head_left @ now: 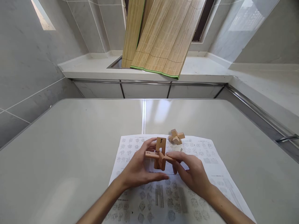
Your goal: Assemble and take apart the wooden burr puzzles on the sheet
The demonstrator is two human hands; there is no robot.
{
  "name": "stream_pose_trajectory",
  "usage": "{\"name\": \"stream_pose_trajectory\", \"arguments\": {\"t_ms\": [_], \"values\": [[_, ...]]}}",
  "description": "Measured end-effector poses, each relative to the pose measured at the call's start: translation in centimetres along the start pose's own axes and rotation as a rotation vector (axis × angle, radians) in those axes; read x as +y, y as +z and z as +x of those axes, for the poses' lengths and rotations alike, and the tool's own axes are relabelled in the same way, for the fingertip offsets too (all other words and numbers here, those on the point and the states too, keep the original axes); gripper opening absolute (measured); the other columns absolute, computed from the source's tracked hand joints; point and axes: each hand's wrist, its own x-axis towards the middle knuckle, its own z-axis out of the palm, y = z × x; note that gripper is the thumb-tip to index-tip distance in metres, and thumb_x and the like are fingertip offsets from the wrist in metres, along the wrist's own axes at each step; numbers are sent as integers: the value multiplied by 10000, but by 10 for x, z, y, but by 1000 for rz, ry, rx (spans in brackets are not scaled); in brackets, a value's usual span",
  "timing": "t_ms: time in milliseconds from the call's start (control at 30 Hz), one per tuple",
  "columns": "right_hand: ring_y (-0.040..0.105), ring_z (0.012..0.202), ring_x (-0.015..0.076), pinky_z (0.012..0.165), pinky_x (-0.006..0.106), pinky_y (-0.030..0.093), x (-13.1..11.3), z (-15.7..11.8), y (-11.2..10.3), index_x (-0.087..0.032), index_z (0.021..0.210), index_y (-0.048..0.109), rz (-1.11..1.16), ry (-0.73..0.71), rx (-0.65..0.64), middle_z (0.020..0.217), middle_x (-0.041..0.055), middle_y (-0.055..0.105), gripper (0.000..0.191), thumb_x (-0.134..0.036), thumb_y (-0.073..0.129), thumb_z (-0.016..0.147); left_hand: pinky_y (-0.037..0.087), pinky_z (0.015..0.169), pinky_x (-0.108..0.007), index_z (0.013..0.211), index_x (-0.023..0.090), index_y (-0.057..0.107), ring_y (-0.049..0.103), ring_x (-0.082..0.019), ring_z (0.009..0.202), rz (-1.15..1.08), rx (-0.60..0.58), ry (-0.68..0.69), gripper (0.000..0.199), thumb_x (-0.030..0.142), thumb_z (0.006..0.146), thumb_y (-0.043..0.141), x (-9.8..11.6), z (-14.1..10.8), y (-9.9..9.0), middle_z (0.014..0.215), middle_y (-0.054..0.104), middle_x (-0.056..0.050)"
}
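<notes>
A gray tiled wall (35,71) rises at the far left, and beside it spreads the pale worktop (46,149), its surface catching soft reflections. Beyond its back edge runs a white ledge (91,67). Next comes a printed sheet (126,202), lying flat on the worktop and covered in small diagrams. Above it the left hand (140,169) has a wide grip: its fingers curl by the left side of a wooden puzzle, while its thumb stretches out below, apart from it. The wooden puzzle (161,159), made of crossing brown pieces, is between the hands over the sheet; its upright piece bears a dark "3". Farther back, a bamboo blind (163,40) hangs down over the ledge. A smaller, lighter wooden star (177,137) sits at the sheet's far edge. The right hand (195,171) has a narrow grip, thumb and forefinger pinching the puzzle's right arm. A metal rail (257,111) lines the far right.
</notes>
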Motion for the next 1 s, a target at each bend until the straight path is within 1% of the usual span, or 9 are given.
{"name": "stream_pose_trajectory", "arguments": {"t_ms": [67,167,267,400,600,767,833,933,1000], "values": [[607,521,91,528,200,501,0,1,1,-241,1116,639,-29,-41,12,764,-27,711,185,-123,544,1010,438,1108,-518,1512,326,319,537,-352,1318,-75,-23,-39,1054,380,657,934,0,-1,0,1399,567,-123],[601,527,89,538,204,506,0,0,1,-234,1131,629,-53,-77,22,822,-7,735,214,-90,536,1002,411,1125,-535,1526,314,301,520,-370,1340,-142,-8,-112,1079,432,655,926,0,-2,-1,1441,541,-146],[601,539,88,550,205,509,0,-1,2,-232,1144,622,-74,-91,22,853,2,743,234,-71,541,994,378,1148,-549,1522,306,303,515,-372,1348,-182,16,-143,1032,473,692,893,-1,-3,-2,1433,553,-149],[600,548,89,547,202,505,1,-1,2,-229,1149,621,-92,-98,25,852,3,736,237,-68,545,993,376,1153,-534,1512,312,315,532,-353,1337,-175,55,-165,952,457,744,859,-2,-3,-1,1420,568,-136],[611,538,88,549,200,511,3,0,0,-223,1153,624,-131,-81,67,787,-16,708,214,-93,547,1002,383,1160,-489,1481,294,362,538,-334,1341,-232,128,-128,849,474,789,818,-7,-1,-6,1432,568,-133],[614,532,89,544,199,506,6,-1,0,-218,1148,632,-172,-63,83,735,-30,697,191,-115,551,1009,396,1152,-496,1470,286,386,560,-327,1321,-257,154,-101,844,458,775,834,-8,2,-16,1425,589,-143],[614,528,87,537,195,505,7,-1,0,-219,1137,634,-181,-62,92,731,-33,696,180,-121,549,1011,418,1132,-500,1450,271,416,567,-340,1317,-287,165,-108,822,486,771,827,-7,3,-19,1421,597,-159],[614,520,88,509,191,493,7,-2,-2,-221,1138,636,-200,-20,134,727,-34,692,169,-142,548,1016,470,1079,-499,1411,248,449,591,-346,1290,-274,241,-125,760,552,795,774,-7,5,-26,1420,600,-172],[611,515,93,482,186,476,7,-3,-2,-223,1140,639,-210,22,162,698,-39,676,167,-154,544,1020,469,1086,-492,1401,253,444,593,-325,1285,-118,334,-123,748,536,795,777,-7,6,-31,1409,608,-151]]}}
